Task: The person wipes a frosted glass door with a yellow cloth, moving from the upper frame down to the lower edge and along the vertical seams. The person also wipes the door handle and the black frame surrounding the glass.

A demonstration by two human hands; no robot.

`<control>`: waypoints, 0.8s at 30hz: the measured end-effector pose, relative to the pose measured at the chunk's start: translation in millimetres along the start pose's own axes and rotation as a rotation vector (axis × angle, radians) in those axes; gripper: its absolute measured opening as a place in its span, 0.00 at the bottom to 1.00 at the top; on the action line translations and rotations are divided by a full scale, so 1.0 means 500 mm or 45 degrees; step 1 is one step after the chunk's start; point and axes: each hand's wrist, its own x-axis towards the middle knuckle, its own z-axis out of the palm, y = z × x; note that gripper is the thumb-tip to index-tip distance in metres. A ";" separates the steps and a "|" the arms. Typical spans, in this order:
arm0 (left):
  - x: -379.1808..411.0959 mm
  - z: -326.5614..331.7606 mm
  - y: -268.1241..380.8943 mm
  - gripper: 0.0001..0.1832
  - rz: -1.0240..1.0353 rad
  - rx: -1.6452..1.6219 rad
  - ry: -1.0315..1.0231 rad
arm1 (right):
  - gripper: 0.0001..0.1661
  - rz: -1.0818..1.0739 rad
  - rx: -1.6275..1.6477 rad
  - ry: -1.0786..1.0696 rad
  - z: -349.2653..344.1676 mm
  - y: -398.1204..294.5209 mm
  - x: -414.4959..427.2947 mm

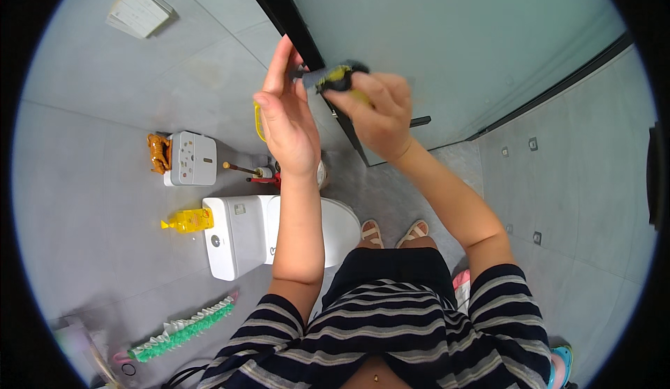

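My right hand (379,111) grips a small black-and-yellow cleaning brush (335,77), blurred, with its greyish head against or very close to the black frame (306,46) of a frosted glass door (445,38). Across that frame, my left hand (293,122) is raised with thumb and fingers apart, its fingertips close beside the frame's edge. Whether those fingers touch the frame is hard to tell. A yellow loop (258,121) shows partly behind the left hand. Lower on the door is a black handle (420,122).
A white toilet (241,232) stands at left, a yellow pump bottle (191,220) on its tank. Above it are a white wall box (193,158) with a brown animal figurine (158,153), and a wooden-handled brush (241,168). A green-and-white duster (183,329) hangs lower left.
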 end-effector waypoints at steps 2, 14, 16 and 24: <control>-0.037 -0.017 -0.043 0.43 -0.034 0.166 0.058 | 0.09 -0.092 0.115 -0.192 -0.014 0.024 -0.051; -0.177 -0.079 -0.380 0.33 0.043 0.243 0.216 | 0.30 0.106 -0.196 0.107 -0.043 0.132 -0.089; -0.174 -0.079 -0.403 0.33 0.165 0.271 0.200 | 0.33 -0.009 0.042 -0.007 0.014 0.049 -0.069; -0.134 -0.059 -0.400 0.25 0.693 0.684 0.412 | 0.28 -0.415 -0.021 -0.051 -0.017 0.128 -0.039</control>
